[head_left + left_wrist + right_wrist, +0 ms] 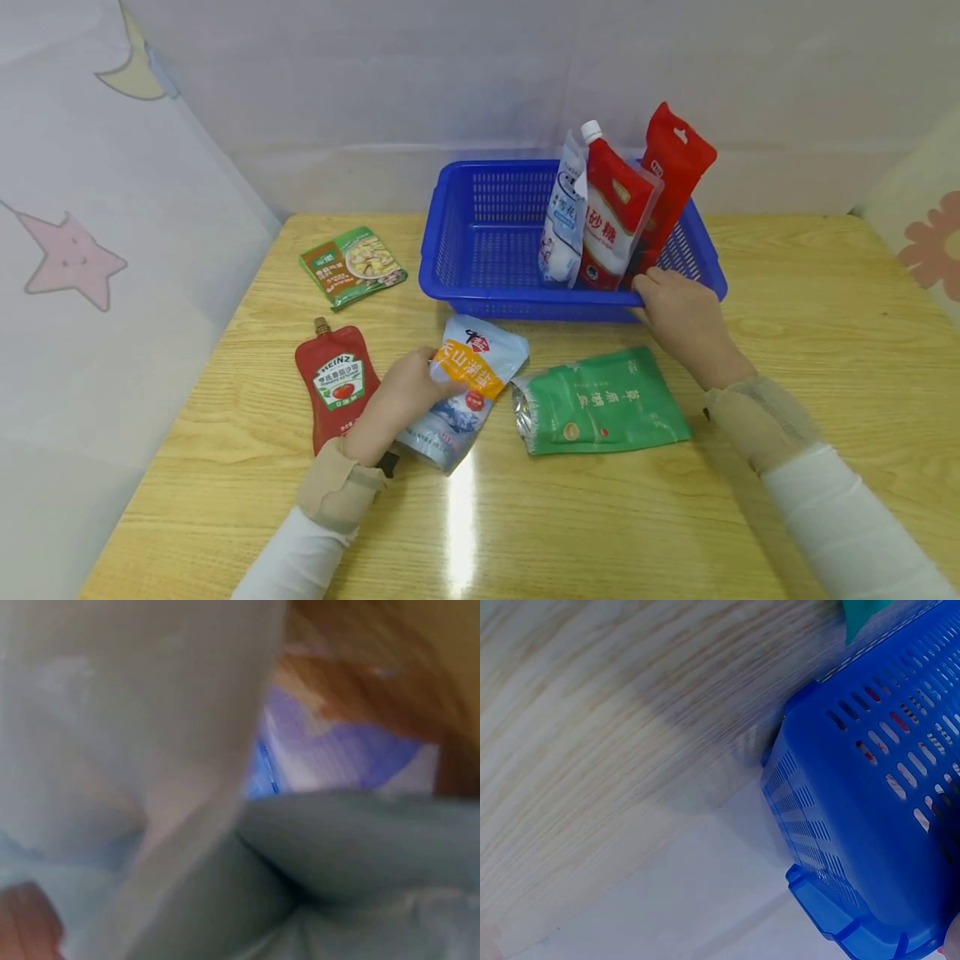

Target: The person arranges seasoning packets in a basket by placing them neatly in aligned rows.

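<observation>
My left hand (405, 396) grips the left edge of a light-blue salt pouch (476, 362) with an orange band, thumb across its front. The pouch lies at a slant in front of the blue plastic basket (517, 295). My right hand (682, 317) holds the basket's front rim near the right corner. Inside the basket, a blue-and-white packet (562, 221), a red sugar pouch (611, 212) with a white cap and a tall red packet (678, 158) stand upright on the right side. The left wrist view is mostly filled by blurred, pale surfaces close to the camera.
Left of the salt pouch lies a red ketchup pouch (343, 379), partly behind my left wrist. A green seasoning packet (354, 267) is farther back. Below the basket's right half lies a green pouch (603, 404). A pale wall sheet (337, 100) rises behind the wooden table (600, 533).
</observation>
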A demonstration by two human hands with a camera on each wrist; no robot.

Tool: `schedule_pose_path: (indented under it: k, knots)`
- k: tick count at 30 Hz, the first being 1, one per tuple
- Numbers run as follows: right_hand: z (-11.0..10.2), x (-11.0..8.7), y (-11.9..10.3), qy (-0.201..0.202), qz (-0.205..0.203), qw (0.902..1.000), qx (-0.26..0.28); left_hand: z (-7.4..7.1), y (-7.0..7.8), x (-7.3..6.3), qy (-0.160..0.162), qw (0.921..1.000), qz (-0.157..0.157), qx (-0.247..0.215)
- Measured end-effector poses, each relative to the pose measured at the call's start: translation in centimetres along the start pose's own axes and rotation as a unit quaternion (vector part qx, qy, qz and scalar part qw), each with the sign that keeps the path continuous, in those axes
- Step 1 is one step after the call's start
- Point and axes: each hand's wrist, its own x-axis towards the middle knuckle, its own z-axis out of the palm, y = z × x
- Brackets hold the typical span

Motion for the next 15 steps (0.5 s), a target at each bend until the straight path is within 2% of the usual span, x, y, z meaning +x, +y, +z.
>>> schedule_pose_path:
  k: [3,8,11,15]
  knots:
    - [-0.02,-0.01,0.00,0.004,0.000,1.0000,0.000,-0.03,-0.17,0.09,-0.015,0.9995,0.010,-0.027]
    - [0.02,0.00,0.07,0.010,0.001,1.0000,-0.001,0.15,-0.11,0.08,-0.021,0.9980,0.025,-0.055]
    - [0.08,0.02,0.11,0.008,0.002,1.0000,0.000,0.17,-0.06,-0.01,-0.033,0.9975,0.038,-0.050]
    - [0.16,-0.01,0.11,0.006,0.002,1.0000,0.003,-0.11,0.05,-0.34,-0.056,0.9971,0.039,-0.033]
